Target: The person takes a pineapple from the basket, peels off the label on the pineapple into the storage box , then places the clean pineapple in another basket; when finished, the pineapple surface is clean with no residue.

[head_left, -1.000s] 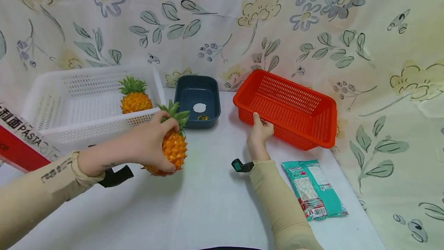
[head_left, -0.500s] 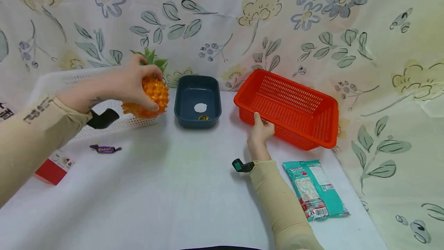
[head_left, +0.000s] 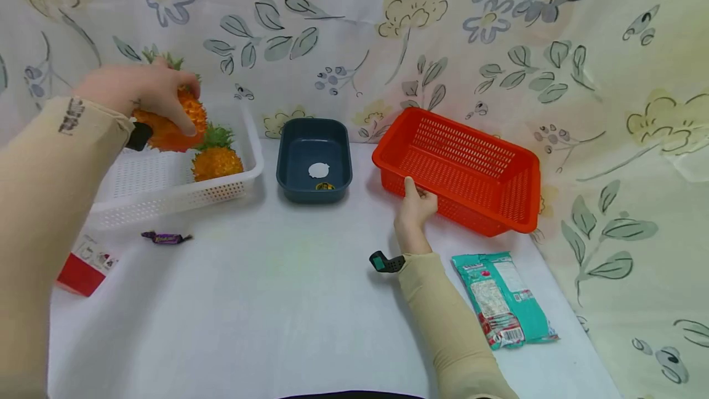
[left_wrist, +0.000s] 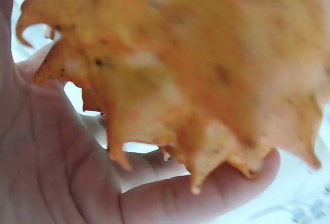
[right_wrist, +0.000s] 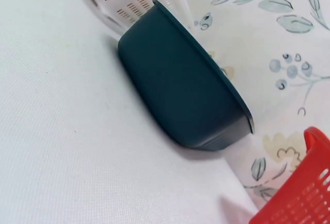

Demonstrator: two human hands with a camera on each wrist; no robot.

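My left hand (head_left: 152, 92) grips an orange pineapple (head_left: 192, 109) with a green crown, raised over the white perforated basket (head_left: 166, 202). Up close in the left wrist view, the pineapple's spiky skin (left_wrist: 180, 64) covers most of the picture, with fingers curled beneath it. A second pineapple (head_left: 218, 164) sits in that basket at its right end; the far left of the basket is hidden by my arm. On the other side, my right hand (head_left: 414, 209) holds the near edge of the red perforated basket (head_left: 460, 208), thumb at the rim.
Between the baskets stands a dark teal tub (head_left: 314, 192) with a white disc and a small gold-black item inside. A purple-wrapped candy (head_left: 166, 238) and a red-and-white box (head_left: 85, 270) lie front left. A teal packet (head_left: 506, 300) lies at right.
My left hand has lifted the pineapple from over the table and carried it up and left to above the white basket. My right hand has stayed at the red basket.
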